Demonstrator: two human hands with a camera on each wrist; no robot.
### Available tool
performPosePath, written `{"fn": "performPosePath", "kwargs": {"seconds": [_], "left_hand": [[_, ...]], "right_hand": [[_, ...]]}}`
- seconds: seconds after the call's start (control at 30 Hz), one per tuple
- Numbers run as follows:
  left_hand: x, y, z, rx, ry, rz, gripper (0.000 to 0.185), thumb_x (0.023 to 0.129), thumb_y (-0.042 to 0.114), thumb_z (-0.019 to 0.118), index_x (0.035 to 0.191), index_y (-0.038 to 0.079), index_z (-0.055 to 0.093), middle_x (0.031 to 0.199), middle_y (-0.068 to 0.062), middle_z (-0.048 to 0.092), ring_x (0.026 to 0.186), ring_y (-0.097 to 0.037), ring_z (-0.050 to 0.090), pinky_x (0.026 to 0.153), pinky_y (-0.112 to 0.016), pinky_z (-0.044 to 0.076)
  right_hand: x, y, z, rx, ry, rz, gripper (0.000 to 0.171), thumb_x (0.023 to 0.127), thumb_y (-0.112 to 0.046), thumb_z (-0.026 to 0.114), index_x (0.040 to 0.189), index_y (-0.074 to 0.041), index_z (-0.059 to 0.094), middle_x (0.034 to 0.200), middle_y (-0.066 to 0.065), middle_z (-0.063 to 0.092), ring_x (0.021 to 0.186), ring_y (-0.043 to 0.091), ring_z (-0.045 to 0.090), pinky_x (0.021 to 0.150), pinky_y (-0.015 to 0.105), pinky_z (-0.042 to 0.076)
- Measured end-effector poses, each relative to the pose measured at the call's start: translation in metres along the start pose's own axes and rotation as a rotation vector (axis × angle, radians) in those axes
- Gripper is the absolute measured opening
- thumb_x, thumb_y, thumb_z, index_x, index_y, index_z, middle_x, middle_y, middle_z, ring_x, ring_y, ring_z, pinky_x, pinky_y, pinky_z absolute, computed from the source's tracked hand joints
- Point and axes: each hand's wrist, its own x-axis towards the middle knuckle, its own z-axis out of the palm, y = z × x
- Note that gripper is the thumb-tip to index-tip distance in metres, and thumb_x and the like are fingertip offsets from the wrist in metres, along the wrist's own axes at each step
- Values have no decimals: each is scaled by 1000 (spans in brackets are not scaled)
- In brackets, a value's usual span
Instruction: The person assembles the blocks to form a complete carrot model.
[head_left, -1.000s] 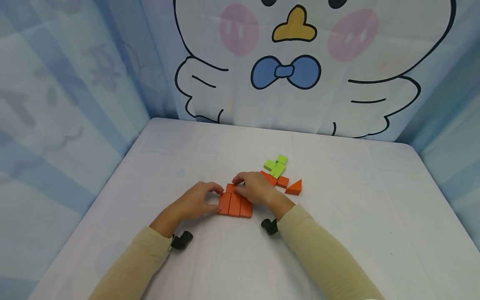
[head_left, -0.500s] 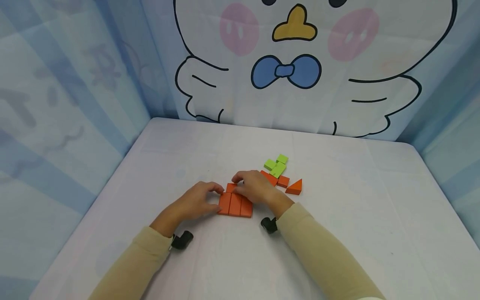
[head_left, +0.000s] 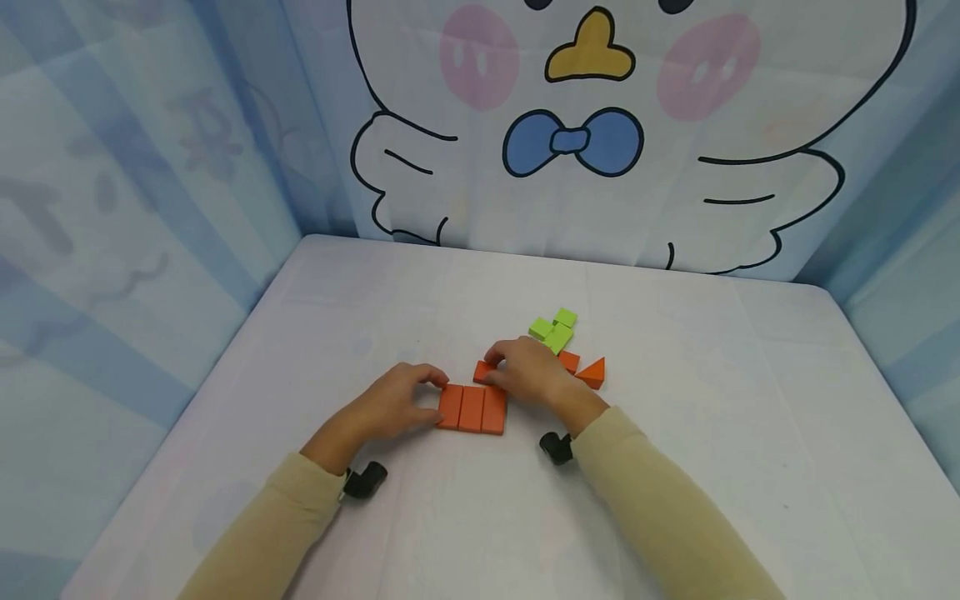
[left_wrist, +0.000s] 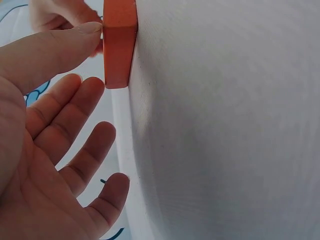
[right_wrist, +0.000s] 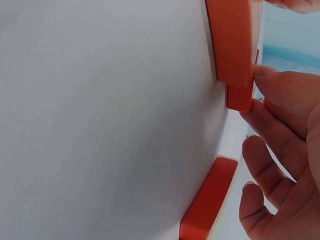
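A person's two hands frame a short row of building blocks on a white table [head_left: 390,533], with 12 o'clock at the table's far edge. Nearest, three orange blocks [head_left: 471,408] lie side by side, long axes running from 6 to 12 o'clock. The left hand [head_left: 396,402] sits at the row's 9 o'clock side, thumb touching the end block, fingers spread wide and holding nothing. Just past the row's far ends, between 12 and 1 o'clock from its middle, lies the small orange block [head_left: 482,372], pinched between the thumb and a finger of the right hand [head_left: 531,372], clearly the nearer of the two. From that hand's middle the piece is at 9 o'clock; fingers hide part of it, so its long axis and any contact with the row cannot be told. Farther out, at 3 o'clock from the pinched piece, sit an orange square block [head_left: 570,361] and an orange triangular block [head_left: 592,374]; green blocks [head_left: 558,337] cluster at 2 o'clock.
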Motion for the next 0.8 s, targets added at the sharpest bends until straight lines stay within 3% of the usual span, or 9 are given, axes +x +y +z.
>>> {"fn": "performPosePath", "kwargs": {"seconds": [0.3, 0.43, 0.63, 0.8], "left_hand": [[-1, 2, 1, 13, 0, -5, 41, 88, 15, 78, 126, 9, 63, 126, -5, 61, 126, -30, 51, 105, -48, 42], [-3, 2, 0, 20, 8, -12, 41, 88, 15, 78, 126, 9, 63, 126, -6, 60, 125, -30, 50, 105, -48, 43], [-3, 1, 0, 6, 12, 8, 41, 88, 14, 78, 126, 8, 63, 126, -6, 61, 126, -30, 51, 105, -48, 42], [-1, 0, 2, -8, 7, 14, 41, 88, 14, 78, 126, 8, 64, 125, -5, 62, 127, -30, 52, 105, -47, 42]], "right_hand": [[-21, 19, -14, -73, -17, -59, 25, 93, -22, 71, 115, -11, 72, 106, -1, 69, 101, 21, 60, 91, 38, 49], [-28, 23, -23, -57, -25, -56, 28, 92, -19, 71, 118, -10, 71, 109, 0, 69, 101, 21, 61, 91, 39, 49], [-30, 36, -44, -2, 16, 25, 34, 96, -15, 65, 129, -6, 64, 120, 11, 66, 107, 29, 59, 96, 45, 49], [-25, 57, -59, -19, 41, 115, 42, 98, -11, 57, 139, -4, 57, 135, 20, 58, 118, 36, 53, 104, 52, 43]]}}
